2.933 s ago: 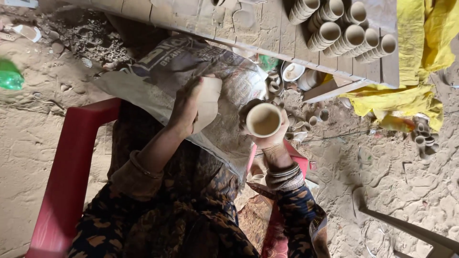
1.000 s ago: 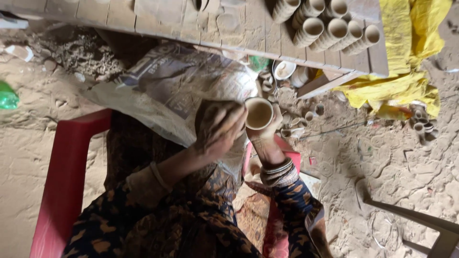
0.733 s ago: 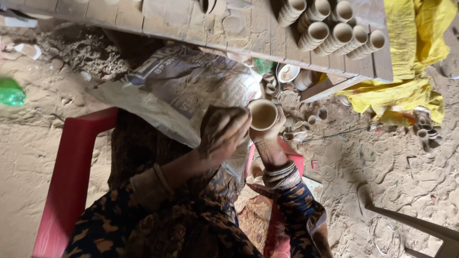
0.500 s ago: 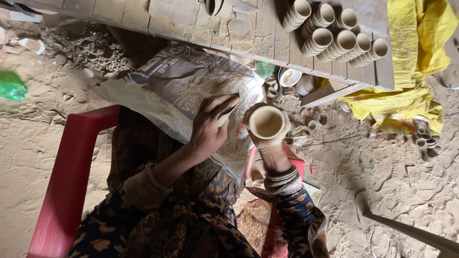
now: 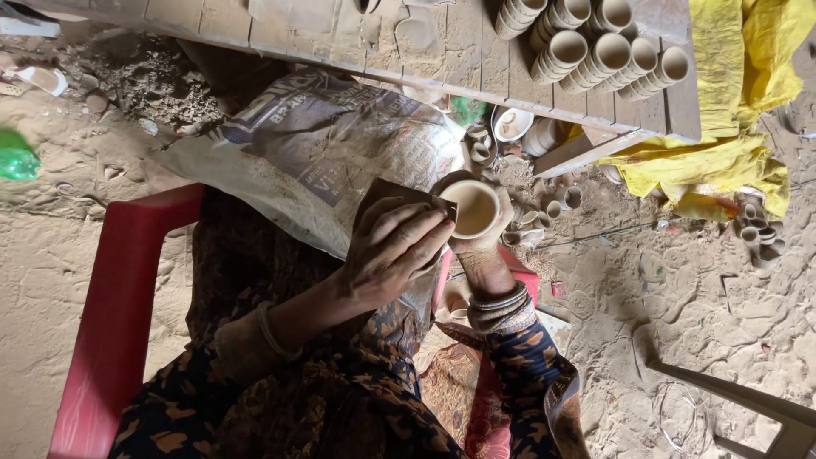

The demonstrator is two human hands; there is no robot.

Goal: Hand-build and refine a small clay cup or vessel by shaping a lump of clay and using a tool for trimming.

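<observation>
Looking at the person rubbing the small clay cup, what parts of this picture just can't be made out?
- Head view: the outside of the small pale clay cup is hidden by the right hand gripping it.
- The dark brown abrasive sheet is mostly covered by the left hand.
- The rows of stacked clay cups on the wooden bench are cut off by the top edge.
- The green object at the left edge is blurred.

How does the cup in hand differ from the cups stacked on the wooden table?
The held cup is single, its mouth facing the camera, gripped by the right hand while the left hand presses a brown abrasive sheet against it. The stacked cups lie on their sides, nested in rows on the wooden table, untouched. All look like pale unglazed clay.
</observation>
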